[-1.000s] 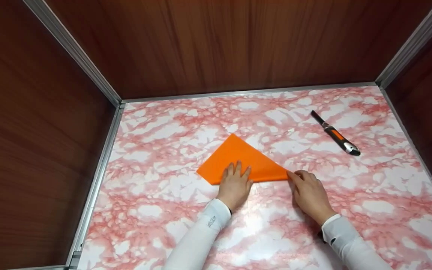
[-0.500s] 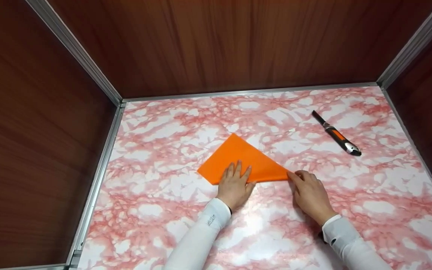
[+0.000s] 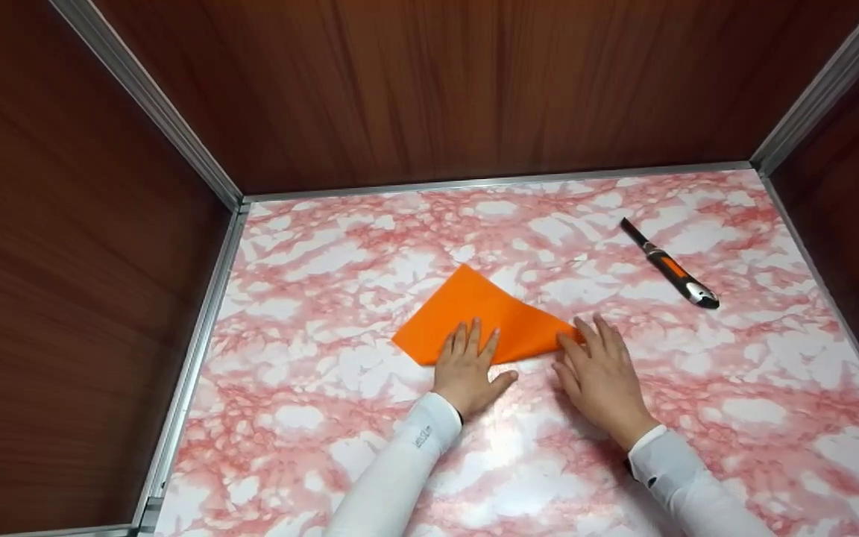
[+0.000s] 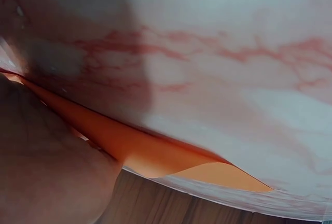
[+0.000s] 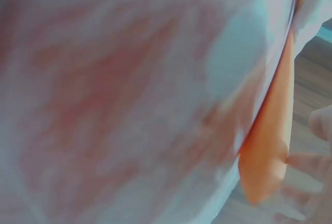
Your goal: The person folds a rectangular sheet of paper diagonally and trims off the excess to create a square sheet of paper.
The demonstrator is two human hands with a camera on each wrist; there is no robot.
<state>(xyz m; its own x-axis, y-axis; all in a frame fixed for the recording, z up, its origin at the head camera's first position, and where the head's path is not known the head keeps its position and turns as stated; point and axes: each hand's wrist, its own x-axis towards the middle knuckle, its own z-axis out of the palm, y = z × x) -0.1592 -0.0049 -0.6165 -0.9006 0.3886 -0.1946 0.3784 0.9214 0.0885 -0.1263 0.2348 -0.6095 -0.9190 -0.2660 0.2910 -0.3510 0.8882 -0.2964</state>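
A folded sheet of orange paper (image 3: 452, 306) lies on the table, one corner pointing away from me. My left hand (image 3: 470, 377) rests flat across its near edge with fingers spread and the thumb held out to the side. At the paper's right corner, my right hand (image 3: 605, 384) has its fingers extended and the fingertips touch the sheet. That end of the paper looks bent up off the table. In the left wrist view, the orange sheet (image 4: 150, 154) curves up beside the hand. The right wrist view shows the sheet's tip (image 5: 264, 175) against a fingertip.
A snap-off style cutter knife (image 3: 675, 276) with a black and orange handle lies at the right on the pink-and-white marbled table (image 3: 310, 432). Dark wood panels (image 3: 429, 89) with metal frame edges (image 3: 504, 183) enclose the table at the back and both sides.
My right hand has let go of its pinch on the right corner and spread its fingers, and that corner has lifted. My left thumb has moved outward, off the paper's edge.
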